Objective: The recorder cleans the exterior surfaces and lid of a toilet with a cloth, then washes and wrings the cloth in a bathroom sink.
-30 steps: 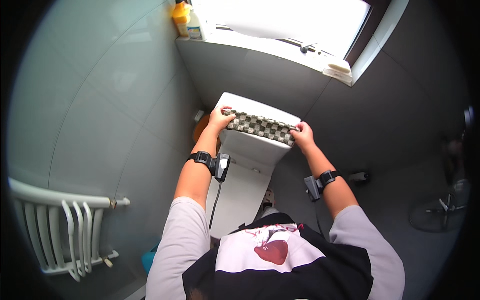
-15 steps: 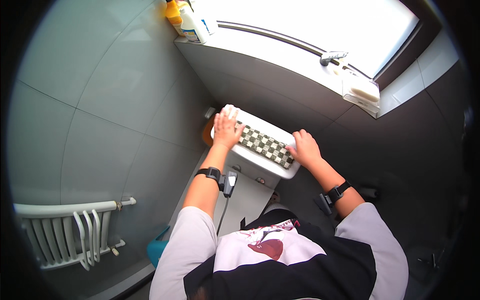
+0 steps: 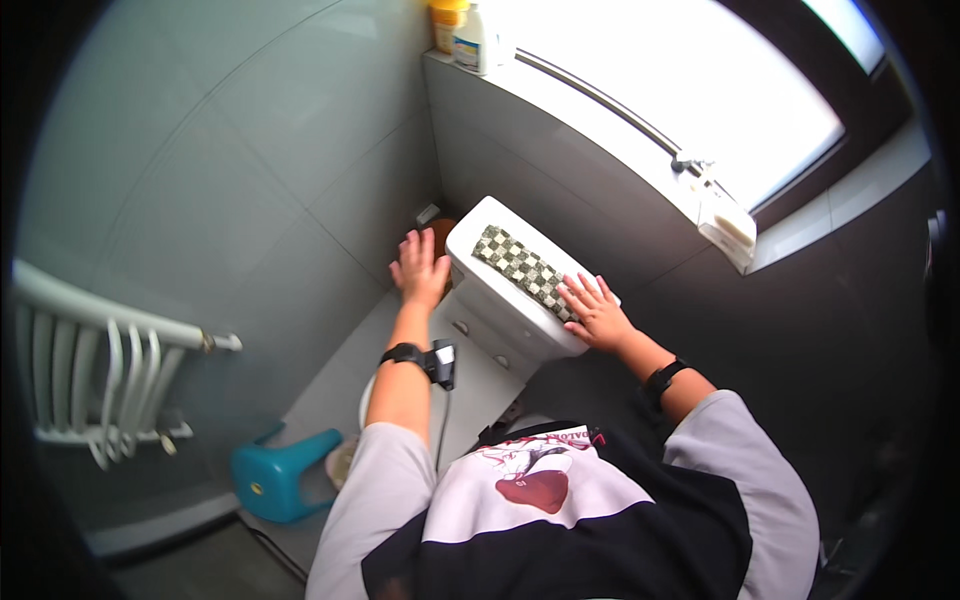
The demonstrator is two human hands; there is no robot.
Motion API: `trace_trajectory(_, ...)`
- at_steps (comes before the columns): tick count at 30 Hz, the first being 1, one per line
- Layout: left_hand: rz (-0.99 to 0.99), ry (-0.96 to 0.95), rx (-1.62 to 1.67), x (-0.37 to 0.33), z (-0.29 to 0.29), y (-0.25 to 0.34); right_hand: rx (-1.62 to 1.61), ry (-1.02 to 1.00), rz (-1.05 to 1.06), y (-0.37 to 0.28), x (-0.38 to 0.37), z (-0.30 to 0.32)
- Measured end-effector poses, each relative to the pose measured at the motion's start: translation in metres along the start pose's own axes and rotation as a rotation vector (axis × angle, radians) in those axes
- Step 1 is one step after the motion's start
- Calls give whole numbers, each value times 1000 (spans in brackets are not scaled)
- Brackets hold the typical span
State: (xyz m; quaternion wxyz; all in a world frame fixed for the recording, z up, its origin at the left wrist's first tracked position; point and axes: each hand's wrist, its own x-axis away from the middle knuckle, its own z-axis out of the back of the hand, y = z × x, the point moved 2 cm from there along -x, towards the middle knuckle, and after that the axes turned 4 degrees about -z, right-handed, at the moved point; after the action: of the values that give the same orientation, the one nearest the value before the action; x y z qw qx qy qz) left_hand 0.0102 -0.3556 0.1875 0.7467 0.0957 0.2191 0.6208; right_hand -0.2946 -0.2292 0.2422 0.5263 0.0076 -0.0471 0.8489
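Observation:
A folded black-and-white checkered cloth (image 3: 522, 268) lies lengthwise on the lid of a white toilet tank (image 3: 490, 212). My right hand (image 3: 598, 314) rests with spread fingers over the cloth's right end. Off the tank's left side is my left hand (image 3: 420, 270), fingers fanned out and nothing in them, in front of an orange-brown object (image 3: 444, 236) that is mostly hidden.
Bottles (image 3: 470, 45) and a soap box (image 3: 730, 228) stand on the window ledge (image 3: 590, 112) beyond the tank. A white radiator (image 3: 110, 350) is on the left wall, with a teal stool (image 3: 275, 478) below it.
My left hand has left the cloth and tank lid and moved left. My right hand has shifted from the tank's right edge onto the cloth's end. The view has turned, showing more of the stool.

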Motion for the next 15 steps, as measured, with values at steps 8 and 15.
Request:
trace_trajectory(8, 943, -599, 329, 305, -15, -217, 83, 37, 516, -73, 15, -9)
trace_trajectory(15, 970, -525, 485, 674, -7, -244, 188, -225, 687, -227, 0, -53)
